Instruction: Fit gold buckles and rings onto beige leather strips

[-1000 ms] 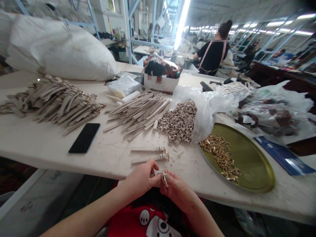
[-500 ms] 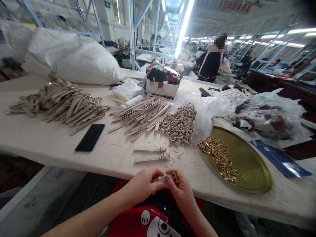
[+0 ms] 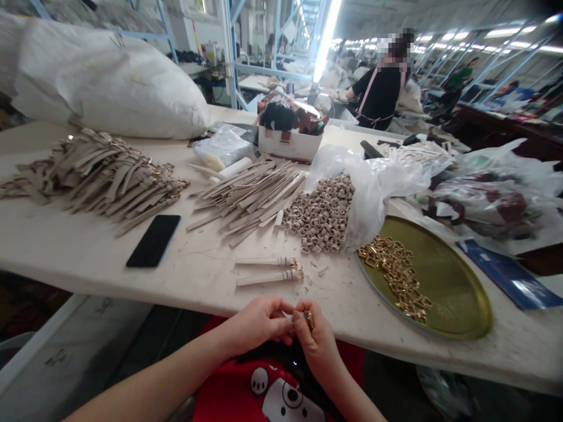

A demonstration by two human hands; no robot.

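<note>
Head view, left to right across the tabletop (image 3: 197, 275): toward its far left corner, a bulging white sack (image 3: 109, 82); nearer, a heap of buckled beige straps (image 3: 105, 179). Close to the near edge, a black smartphone (image 3: 153, 241). Mid-table, a fan of plain beige strips (image 3: 250, 202), and in front of these, just inside the near edge, two buckled straps (image 3: 266, 276) side by side, long axes roughly along that edge, buckle ends to the right.

At the middle of the near edge, left hand (image 3: 259, 321) with fingertips pinched narrow on a pale strap piece (image 3: 289, 317), mostly hidden by the fingers. Next to it, a gold buckle (image 3: 309, 318) in the closed fingers of the right hand (image 3: 315, 337). Apparently lying left to right, buckle end rightward; exact tilt impossible to tell.

Step in hand, as a judgement: close finger work on strap and buckle; next move probably calling for a firm right-hand grip and fine left-hand adjustment.

Farther right, beige keeper loops (image 3: 323, 217) spilling from a clear plastic bag (image 3: 369, 187); near the right of the near edge, an oval tray (image 3: 461, 293) with loose gold buckles (image 3: 398, 272).
</note>
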